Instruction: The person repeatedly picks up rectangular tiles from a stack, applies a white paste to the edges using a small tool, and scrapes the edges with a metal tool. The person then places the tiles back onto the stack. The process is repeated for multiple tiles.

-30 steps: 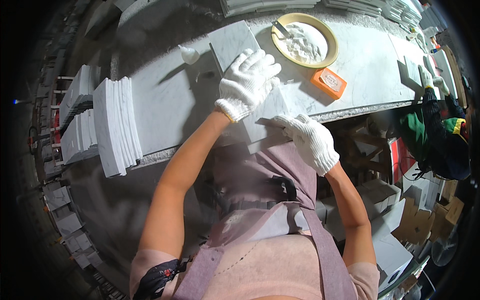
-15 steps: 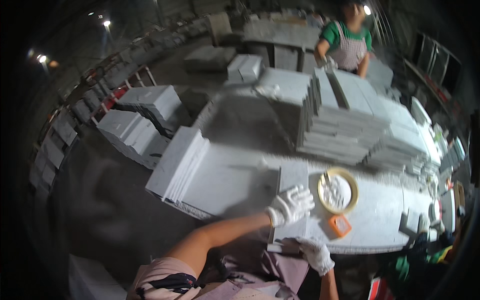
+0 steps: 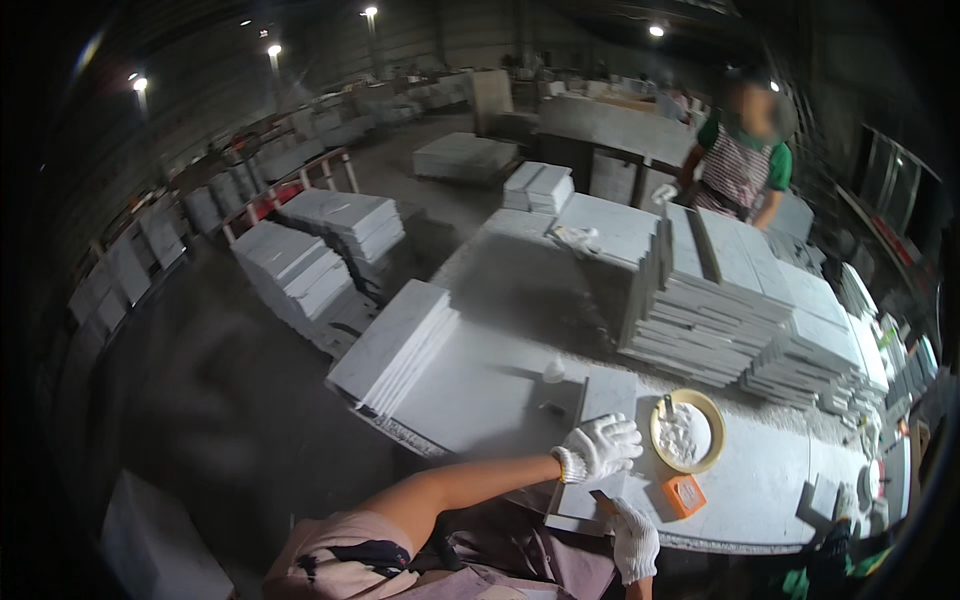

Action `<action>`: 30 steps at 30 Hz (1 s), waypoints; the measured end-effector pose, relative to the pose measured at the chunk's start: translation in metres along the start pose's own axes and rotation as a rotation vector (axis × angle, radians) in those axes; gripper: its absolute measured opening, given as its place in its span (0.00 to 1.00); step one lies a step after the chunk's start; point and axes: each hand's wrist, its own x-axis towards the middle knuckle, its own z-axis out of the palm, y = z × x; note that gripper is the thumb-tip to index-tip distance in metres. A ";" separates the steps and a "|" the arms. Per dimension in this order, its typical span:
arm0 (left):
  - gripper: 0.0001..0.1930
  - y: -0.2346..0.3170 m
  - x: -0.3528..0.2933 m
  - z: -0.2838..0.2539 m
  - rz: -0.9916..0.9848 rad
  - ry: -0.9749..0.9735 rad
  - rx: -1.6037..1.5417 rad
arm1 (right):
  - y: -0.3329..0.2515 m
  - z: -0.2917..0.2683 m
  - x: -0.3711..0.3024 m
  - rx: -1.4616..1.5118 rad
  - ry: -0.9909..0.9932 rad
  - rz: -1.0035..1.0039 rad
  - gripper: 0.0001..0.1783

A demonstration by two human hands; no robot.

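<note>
Head view: a pale grey-veined stone slab (image 3: 608, 393) lies on the worktop (image 3: 480, 410), at its near edge in front of the person. The left hand (image 3: 603, 448), in a white knitted glove, rests on the slab, palm down, fingers extended and grasping nothing. The right hand (image 3: 635, 540), likewise gloved, is at the slab's near end, closed around a dark-bladed tool (image 3: 600, 497); its exact type is too small to tell. Right of the slab stands a yellowish bowl (image 3: 717, 432) containing white paste (image 3: 684, 435), with an orange box (image 3: 685, 496) just beside it, nearer the person. Stacked slabs (image 3: 392, 340) occupy the worktop's left end. A co-worker (image 3: 740, 180) in a checked apron stands beyond a taller stack (image 3: 705, 320).
</note>
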 end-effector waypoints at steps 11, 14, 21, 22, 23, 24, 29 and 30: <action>0.16 -0.004 -0.008 0.023 0.005 0.051 0.113 | -0.001 0.005 -0.010 0.029 -0.022 0.000 0.19; 0.21 -0.006 -0.011 0.025 0.018 0.001 0.239 | -0.009 0.005 -0.014 -0.192 -0.007 -0.160 0.18; 0.28 -0.010 -0.007 0.016 0.015 -0.174 0.252 | -0.001 -0.023 -0.062 0.509 -0.198 0.161 0.21; 0.29 0.005 -0.016 0.011 0.018 -0.172 0.279 | 0.003 -0.028 -0.080 0.673 -0.129 0.359 0.22; 0.29 0.027 -0.030 0.002 0.063 -0.219 0.111 | 0.008 -0.037 -0.095 0.838 -0.091 0.533 0.24; 0.29 0.045 -0.041 -0.008 0.105 -0.262 -0.048 | 0.011 -0.035 -0.109 0.917 0.072 0.602 0.27; 0.18 0.127 -0.113 -0.066 0.052 -0.863 -1.114 | 0.012 -0.010 -0.152 1.074 0.459 0.646 0.30; 0.17 0.139 -0.117 -0.067 0.082 -0.798 -1.122 | 0.006 -0.002 -0.152 1.119 0.513 0.718 0.30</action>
